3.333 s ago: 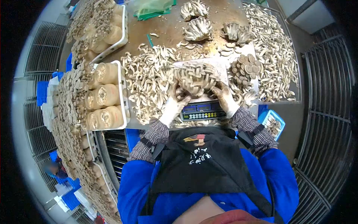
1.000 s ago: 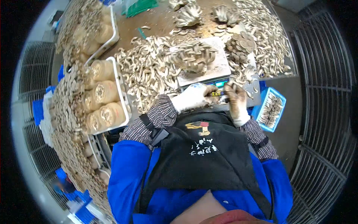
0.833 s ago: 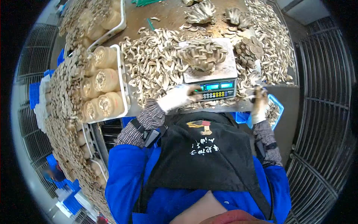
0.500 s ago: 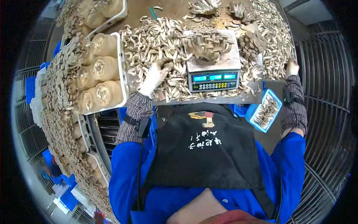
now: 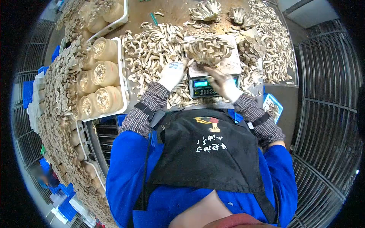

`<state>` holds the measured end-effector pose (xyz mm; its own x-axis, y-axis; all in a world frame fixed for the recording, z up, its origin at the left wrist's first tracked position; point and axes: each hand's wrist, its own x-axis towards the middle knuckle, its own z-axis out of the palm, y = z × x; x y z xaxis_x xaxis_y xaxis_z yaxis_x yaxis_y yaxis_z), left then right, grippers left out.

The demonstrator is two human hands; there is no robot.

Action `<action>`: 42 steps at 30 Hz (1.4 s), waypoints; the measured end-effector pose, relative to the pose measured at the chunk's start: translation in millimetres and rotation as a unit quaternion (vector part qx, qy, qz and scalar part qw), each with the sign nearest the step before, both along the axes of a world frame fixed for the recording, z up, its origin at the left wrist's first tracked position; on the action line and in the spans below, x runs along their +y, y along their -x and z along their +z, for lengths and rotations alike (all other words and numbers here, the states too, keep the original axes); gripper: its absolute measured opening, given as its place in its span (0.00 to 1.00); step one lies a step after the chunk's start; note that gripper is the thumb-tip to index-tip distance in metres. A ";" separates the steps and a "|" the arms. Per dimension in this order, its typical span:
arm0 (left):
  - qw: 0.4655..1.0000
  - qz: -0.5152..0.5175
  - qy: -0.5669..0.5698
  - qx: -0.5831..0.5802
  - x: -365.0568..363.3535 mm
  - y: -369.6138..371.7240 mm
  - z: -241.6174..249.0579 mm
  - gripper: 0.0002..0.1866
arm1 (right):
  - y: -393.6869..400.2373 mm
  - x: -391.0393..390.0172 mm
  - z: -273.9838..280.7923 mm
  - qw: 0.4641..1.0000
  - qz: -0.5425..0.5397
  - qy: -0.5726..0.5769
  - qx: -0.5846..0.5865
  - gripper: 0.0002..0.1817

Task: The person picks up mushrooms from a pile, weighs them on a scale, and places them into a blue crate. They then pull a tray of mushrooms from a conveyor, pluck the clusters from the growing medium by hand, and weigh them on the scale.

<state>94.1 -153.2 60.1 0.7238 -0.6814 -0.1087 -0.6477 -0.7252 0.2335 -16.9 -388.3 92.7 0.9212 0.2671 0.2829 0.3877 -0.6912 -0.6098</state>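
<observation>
A large mushroom cluster (image 5: 210,48) rests on the pan of a digital scale (image 5: 232,65), caps facing away from me and its base toward me. My left hand (image 5: 173,74), in a white glove with bare fingertips, reaches to the cluster's lower left edge, fingers extended. From the other side comes my right hand (image 5: 223,83), gloved the same way and slightly blurred. Its fingers stretch out just below the cluster's base, over the scale's front edge and covering part of the lit display. Loose mushrooms (image 5: 154,49) lie heaped left of the scale.
White crates (image 5: 122,72) of mushroom-bearing bottles (image 5: 104,72) line the left side. Further clusters (image 5: 205,10) and a green-handled tool (image 5: 153,19) lie at the back of the table. Beyond my right forearm sits a blue basket (image 5: 279,111) of mushrooms; metal racks (image 5: 329,95) stand at right.
My right hand has swung in from the table's far right edge to the scale. My left hand has moved right, from the loose mushrooms to the cluster's edge. The cluster stays on the scale.
</observation>
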 end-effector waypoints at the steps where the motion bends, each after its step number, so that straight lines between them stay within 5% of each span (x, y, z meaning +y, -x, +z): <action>1: 0.996 -0.011 0.072 -0.045 0.1 0.4 -7.8 0.24 | -9.3 13.4 2.2 0.999 0.004 0.023 0.046 0.22; 4: 0.983 -0.028 0.161 -0.086 0.4 2.5 -1.7 0.18 | -33.5 37.2 -17.3 0.995 -0.050 0.004 0.090 0.22; 6: 0.998 -0.002 0.054 0.029 -1.7 8.6 8.9 0.18 | -40.8 38.2 -27.8 0.995 -0.061 0.020 0.077 0.22; 7: 0.990 0.031 -0.023 0.137 -8.8 16.3 58.0 0.19 | -43.5 38.6 -31.3 0.994 -0.074 0.035 0.066 0.22; 8: 0.990 0.035 -0.022 0.138 -3.9 17.9 45.0 0.19 | -46.5 38.9 -34.8 0.995 -0.070 0.036 0.066 0.22; 11: 0.956 0.072 0.213 0.188 13.5 28.8 11.7 0.21 | -47.4 39.1 -37.5 0.998 -0.056 0.024 0.003 0.23; 12: 0.956 0.073 0.212 0.189 20.9 29.2 8.9 0.21 | -45.1 37.2 -35.9 0.998 -0.056 0.022 0.004 0.23; 14: 0.882 0.064 0.216 0.413 29.8 33.5 46.4 0.19 | -35.6 36.6 -11.3 0.985 -0.040 -0.059 0.157 0.23; 16: 0.871 0.013 0.258 0.418 34.8 41.0 24.8 0.19 | -18.4 37.1 18.1 0.981 0.067 -0.084 0.161 0.22; 19: 0.878 -0.018 0.243 0.413 29.0 47.2 50.6 0.20 | 11.5 41.2 22.4 0.984 0.082 -0.070 0.143 0.17; 20: 0.842 0.013 0.261 0.473 24.6 50.0 64.3 0.22 | 17.9 37.6 20.2 0.984 0.077 -0.071 0.143 0.17; 22: 0.800 0.036 0.275 0.533 18.5 55.5 66.1 0.23 | 31.6 23.0 14.6 0.933 0.021 -0.124 0.337 0.15; 24: 0.705 0.088 0.373 0.597 20.7 53.8 51.4 0.25 | 53.3 8.8 14.0 0.904 -0.033 -0.221 0.364 0.13; 26: 0.762 0.151 0.391 0.494 26.8 50.0 52.8 0.25 | 83.8 -22.4 -20.2 0.828 -0.108 -0.443 0.327 0.13; 27: 0.705 0.238 0.406 0.530 28.2 51.7 70.9 0.25 | 97.4 -43.7 -22.9 0.820 -0.208 -0.379 0.374 0.14; 31: 0.792 0.304 0.398 0.350 69.0 45.2 46.4 0.23 | 142.4 -120.0 -57.0 0.781 -0.312 -0.468 0.270 0.18; 34: 0.706 0.358 0.486 0.371 90.3 49.4 31.0 0.23 | 153.8 -152.4 -64.5 0.747 -0.352 -0.520 0.219 0.18; 37: 0.716 0.367 0.500 0.320 93.8 52.3 25.2 0.23 | 147.4 -179.8 -72.2 0.674 -0.381 -0.601 0.202 0.18; 42: 0.690 0.383 0.517 0.331 91.4 58.3 21.9 0.20 | 126.7 -214.9 -78.2 0.675 -0.407 -0.592 0.169 0.17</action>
<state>35.9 -61.7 82.1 0.9397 -0.0867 -0.3307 0.3302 -0.0204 0.9437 -143.6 -603.2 14.5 0.6914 -0.5960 -0.4084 -0.1261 0.4571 -0.8805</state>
